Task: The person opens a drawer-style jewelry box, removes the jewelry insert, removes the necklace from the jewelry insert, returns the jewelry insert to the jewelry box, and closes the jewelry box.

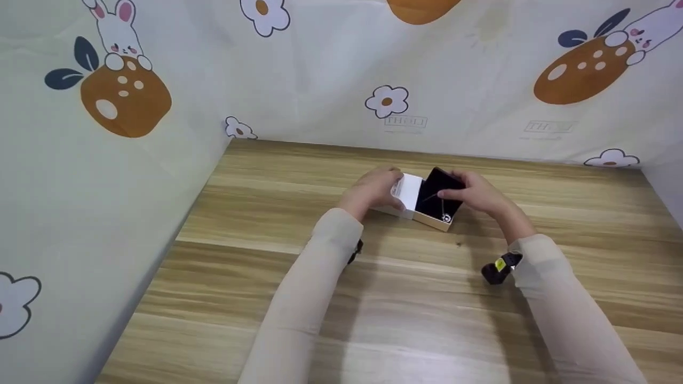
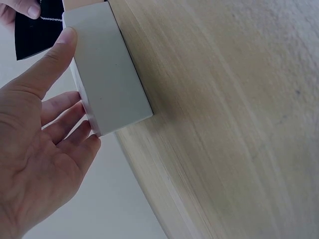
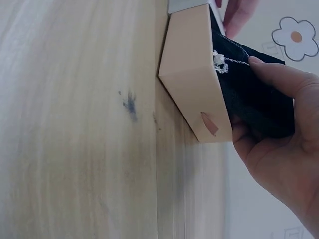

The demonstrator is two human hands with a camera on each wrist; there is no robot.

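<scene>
A small jewellery box stands on the table, its white sleeve (image 1: 410, 188) at the left and its tan drawer (image 1: 431, 221) pulled out to the right. My left hand (image 1: 372, 189) grips the sleeve, thumb on the near side in the head view. With my right hand (image 1: 479, 196) I pinch a black padded insert (image 3: 259, 107), which is tilted up out of the drawer. A silver necklace (image 3: 220, 62) with a sparkling pendant lies over the insert, and my right thumb presses its chain. The drawer's front has a small slit (image 3: 209, 123).
The wood-grain table (image 1: 256, 256) runs up to a pale sheet (image 1: 320, 80) printed with rabbits, oranges and flowers, behind and at the left. A black wrist camera (image 1: 499, 269) is strapped at my right wrist. A dark spot (image 3: 130, 105) marks the wood.
</scene>
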